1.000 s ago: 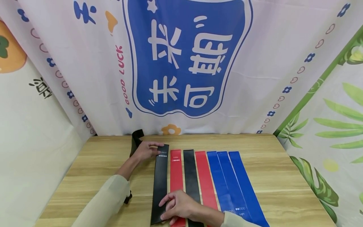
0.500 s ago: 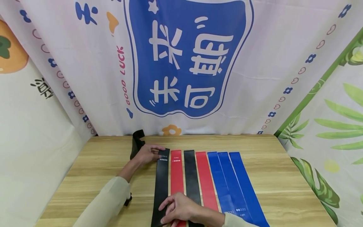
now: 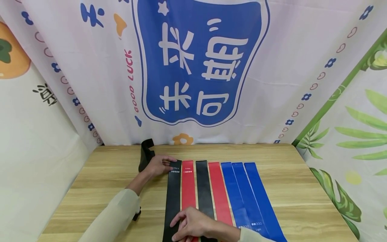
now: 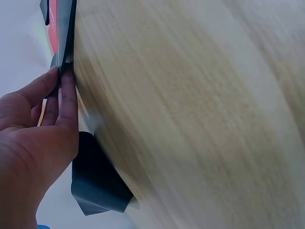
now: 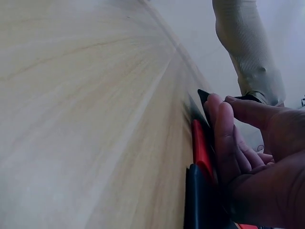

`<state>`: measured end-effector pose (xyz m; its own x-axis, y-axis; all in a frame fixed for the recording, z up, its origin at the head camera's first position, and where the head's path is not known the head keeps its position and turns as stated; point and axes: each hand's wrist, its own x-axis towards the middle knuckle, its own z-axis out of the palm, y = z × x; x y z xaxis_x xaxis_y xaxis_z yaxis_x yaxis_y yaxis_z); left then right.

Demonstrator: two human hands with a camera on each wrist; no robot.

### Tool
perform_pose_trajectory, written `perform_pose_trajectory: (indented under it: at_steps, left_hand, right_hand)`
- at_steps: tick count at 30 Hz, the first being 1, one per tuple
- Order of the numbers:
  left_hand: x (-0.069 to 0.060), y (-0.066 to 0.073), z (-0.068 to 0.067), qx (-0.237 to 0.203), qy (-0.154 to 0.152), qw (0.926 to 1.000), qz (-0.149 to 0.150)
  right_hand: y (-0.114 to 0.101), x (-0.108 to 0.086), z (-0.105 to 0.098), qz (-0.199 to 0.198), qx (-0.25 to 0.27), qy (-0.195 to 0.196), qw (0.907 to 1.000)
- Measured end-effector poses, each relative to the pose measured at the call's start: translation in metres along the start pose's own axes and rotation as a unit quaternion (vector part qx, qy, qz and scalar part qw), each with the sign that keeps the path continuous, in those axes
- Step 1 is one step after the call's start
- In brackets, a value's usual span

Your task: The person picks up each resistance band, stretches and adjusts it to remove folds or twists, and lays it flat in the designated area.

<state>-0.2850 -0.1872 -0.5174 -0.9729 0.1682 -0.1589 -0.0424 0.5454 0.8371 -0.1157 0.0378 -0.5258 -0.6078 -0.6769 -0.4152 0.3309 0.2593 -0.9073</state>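
Note:
Flat resistance bands lie side by side on the wooden table. At the row's left end is a black resistance band (image 3: 173, 195) with white print and dots at its far end. My left hand (image 3: 158, 165) pinches that far end between thumb and fingers, as the left wrist view also shows. Lower down, my right hand (image 3: 193, 222) reaches across a red band (image 3: 188, 188) and pinches the black band's near end, which is partly hidden by the fingers. In the right wrist view, thumb and fingertips meet at a black band edge (image 5: 203, 95).
Right of the red band lie another black band (image 3: 203, 185), a second red band (image 3: 220, 191) and several blue bands (image 3: 254, 188). A crumpled black band (image 3: 146, 154) stands at the back left, partly behind the left arm. A printed cloth (image 3: 272, 84) hangs behind the table (image 3: 296, 188).
The left black band has shifted toward the person and slightly right, closer to the red band, its far end now about level with the row. Both hands keep hold of it.

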Motion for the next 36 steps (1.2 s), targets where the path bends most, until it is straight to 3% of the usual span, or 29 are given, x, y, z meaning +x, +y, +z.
perform_pose_trajectory:
  at_steps: [8, 13, 17, 28, 36]
  left_hand:
    - [0.001, 0.001, 0.001, 0.047, 0.011, 0.9982, 0.037]
    - [-0.001, 0.009, -0.006, 0.046, 0.023, 0.9975, 0.048]
    - [-0.003, 0.013, -0.016, 0.034, 0.033, 0.9961, 0.075]
    - [-0.001, 0.009, -0.046, 0.032, 0.092, 0.9846, 0.145]
    - [-0.003, 0.005, -0.067, 0.016, 0.129, 0.979, 0.157]
  right_hand:
    - [-0.007, -0.003, -0.004, -0.01, -0.022, -0.029, 0.9993]
    - [-0.015, 0.002, -0.011, -0.015, -0.007, -0.037, 0.9992]
    - [-0.019, 0.012, -0.018, -0.042, 0.006, -0.03, 0.9987]
    - [-0.03, 0.045, -0.035, -0.128, -0.02, 0.06, 0.9898]
    - [-0.045, 0.067, -0.044, -0.18, -0.038, 0.098, 0.9781]
